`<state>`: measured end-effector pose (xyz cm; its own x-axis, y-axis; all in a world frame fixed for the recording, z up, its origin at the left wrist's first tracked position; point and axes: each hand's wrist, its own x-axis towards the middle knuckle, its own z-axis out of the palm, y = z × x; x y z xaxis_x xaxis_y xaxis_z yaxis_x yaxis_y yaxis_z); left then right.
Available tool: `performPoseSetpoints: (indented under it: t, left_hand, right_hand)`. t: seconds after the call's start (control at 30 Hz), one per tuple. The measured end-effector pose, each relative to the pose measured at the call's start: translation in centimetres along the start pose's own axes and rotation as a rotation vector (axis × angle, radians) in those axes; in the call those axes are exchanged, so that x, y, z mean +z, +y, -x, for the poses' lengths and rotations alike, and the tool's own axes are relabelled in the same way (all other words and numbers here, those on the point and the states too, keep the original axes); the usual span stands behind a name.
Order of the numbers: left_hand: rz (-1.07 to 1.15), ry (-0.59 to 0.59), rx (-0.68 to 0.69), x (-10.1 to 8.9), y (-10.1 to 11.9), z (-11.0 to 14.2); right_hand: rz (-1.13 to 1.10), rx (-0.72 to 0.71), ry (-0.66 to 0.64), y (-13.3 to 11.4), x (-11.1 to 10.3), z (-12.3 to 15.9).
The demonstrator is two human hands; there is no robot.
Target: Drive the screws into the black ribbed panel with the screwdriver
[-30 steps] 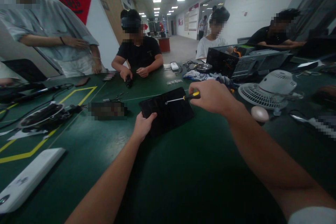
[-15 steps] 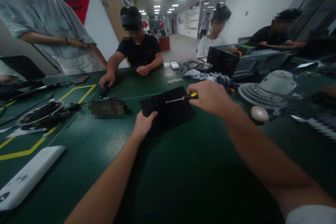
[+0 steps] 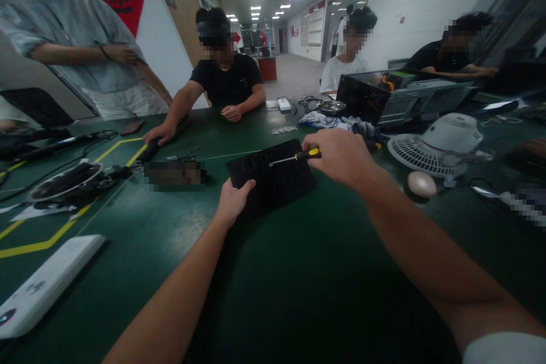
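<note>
My left hand (image 3: pixel 232 202) grips the left lower edge of a flat black rectangular panel (image 3: pixel 284 185), its thumb on top and the other fingers mostly hidden. The panel is dark, and I cannot make out its exact kind. In my right hand (image 3: pixel 343 159) is a screwdriver (image 3: pixel 307 154) with a yellow and black handle, pinched by the fingertips. Its thin metal shaft points left over the panel at a low slant. A small round shiny bit shows at the tip; whether it touches the panel I cannot tell.
On the green table (image 3: pixel 256 278) stand a white fan (image 3: pixel 450 145), a pinkish rounded object (image 3: pixel 422 184), an opened computer case (image 3: pixel 396 96) and a white device (image 3: pixel 51 284). Coiled cables (image 3: pixel 66 182) lie left. Across the table, a co-worker's hand (image 3: pixel 160 133) holds a dark object.
The co-worker's hand across the table has moved left with its dark object. My hands, the panel and the screwdriver look almost unchanged.
</note>
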<state>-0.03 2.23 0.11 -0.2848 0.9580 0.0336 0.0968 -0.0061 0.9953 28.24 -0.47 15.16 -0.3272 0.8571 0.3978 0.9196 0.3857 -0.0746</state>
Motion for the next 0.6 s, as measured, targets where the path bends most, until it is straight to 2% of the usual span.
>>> performPoseSetpoints:
  t: [0.2, 0.6]
  left_hand:
    - [-0.003, 0.004, -0.006, 0.01, 0.15, 0.02]
    - [0.002, 0.005, -0.010, 0.01, -0.16, -0.13]
  right_hand:
    - [0.036, -0.070, 0.067, -0.08, 0.47, -0.17]
    - [0.101, -0.172, 0.089, -0.21, 0.35, -0.19]
